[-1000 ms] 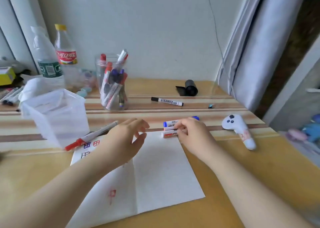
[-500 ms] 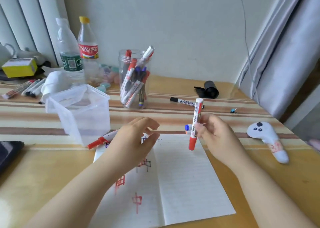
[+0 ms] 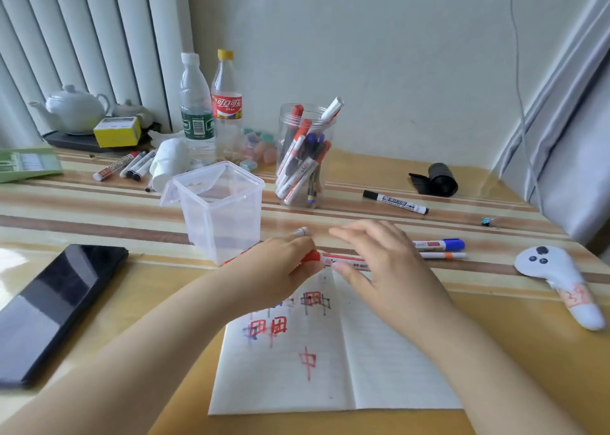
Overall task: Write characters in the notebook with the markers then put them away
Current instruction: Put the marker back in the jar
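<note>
Now, marker: the red marker [image 3: 343, 260] is held level just above the far edge of the notebook [image 3: 333, 352].
Long axis: left-right, red cap end pointing left.
Left hand [image 3: 280, 269]: fingers curled round the cap.
Right hand [image 3: 383, 263]: thumb under the barrel, fingers spread loosely above.
Coming move: likely pulling the cap leftward.

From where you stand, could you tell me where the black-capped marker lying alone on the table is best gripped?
Pinch the black-capped marker mid-barrel from above, fingers on its near and far sides; it lies flat, crosswise, with open table all round.
</note>
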Tool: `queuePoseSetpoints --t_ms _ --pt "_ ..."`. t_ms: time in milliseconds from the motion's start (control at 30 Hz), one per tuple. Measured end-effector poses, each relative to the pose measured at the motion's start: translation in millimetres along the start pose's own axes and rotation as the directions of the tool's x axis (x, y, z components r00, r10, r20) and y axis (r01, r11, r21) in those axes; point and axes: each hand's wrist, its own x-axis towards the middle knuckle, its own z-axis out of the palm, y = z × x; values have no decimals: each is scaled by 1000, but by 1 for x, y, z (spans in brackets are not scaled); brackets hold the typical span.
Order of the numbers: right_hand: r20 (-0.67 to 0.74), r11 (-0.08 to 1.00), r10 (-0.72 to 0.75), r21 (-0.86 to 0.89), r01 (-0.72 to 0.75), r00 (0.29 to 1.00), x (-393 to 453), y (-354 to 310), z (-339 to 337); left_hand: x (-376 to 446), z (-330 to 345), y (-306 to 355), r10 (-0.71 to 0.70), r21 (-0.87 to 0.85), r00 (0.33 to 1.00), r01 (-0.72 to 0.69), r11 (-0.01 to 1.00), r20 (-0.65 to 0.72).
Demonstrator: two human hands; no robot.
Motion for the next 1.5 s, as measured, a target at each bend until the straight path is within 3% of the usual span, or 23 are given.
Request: queuePoseSetpoints --t_ms 133,333,533,567,633,667,733,900,967,1067,1100,1133,1200,1333,1400,1500 --pt "135 983 -106 -135 124 985 11 -6 24 3 0 -9 130 -87 989 -136 987 -70" --pt "107 956 -123 -254 147 987 9 -8 35 0 11 -28 116 -287 993 -102 953 32" --pt "252 965 -78 -224 137 965 10 -3 26 -3 4 -36 85 -335 996 -79 939 4" --pt "291 973 -44 -202 107 956 12 -6 23 -5 3 -35 71 -323 997 -68 944 -3" --pt "408 989 139 -3 -151 903 9 -7 16 -9 0 -32 11 -291 998 -28 956 -59" --pt "478 951 219 92 -296 851 6 -4 13 -10 -2 -33 -23 -280 995 -6 960 -102" --pt "489 877 261 239 -416 832 2 2 9 -12 -5 -34 -67 -266 982 19 964 -174" --pt "524 557 300 583 -592 797 8 0 1 -13 -7 -32 -119 -256 987 88 963 -109" --pt "560 306 351 689 -657 751 10 -3 -10 -14 -13 -31 -176 -262 984 160 952 -38" --pt "674 -162 321 732 -662 666 3 -7 -22 -15 -22 -26 -203 -291 979 198 936 12" --pt "685 -228 306 727 -648 661 -1 -9 -24 -16 -23 -23 -202 -287 979 200 937 23" --pt "685 -244 314 727 -642 657 -5 -14 -24 -17 -23 -20 -200 -276 979 201 940 32" --pt "654 -151 357 745 -650 667 -14 -20 -22 -20 -18 -14 -205 -259 978 206 943 35" --pt "560 112 483 723 -682 673 -25 -31 -9 -34 -10 -9 -164 -183 981 142 973 -107" --pt "499 179 503 739 -650 706 -27 -34 -1 -45 -7 -5 15 -79 981 -31 996 -193" --pt "464 194 481 771 -607 744 -28 -39 10 -64 4 4 298 16 950 -298 955 -95"
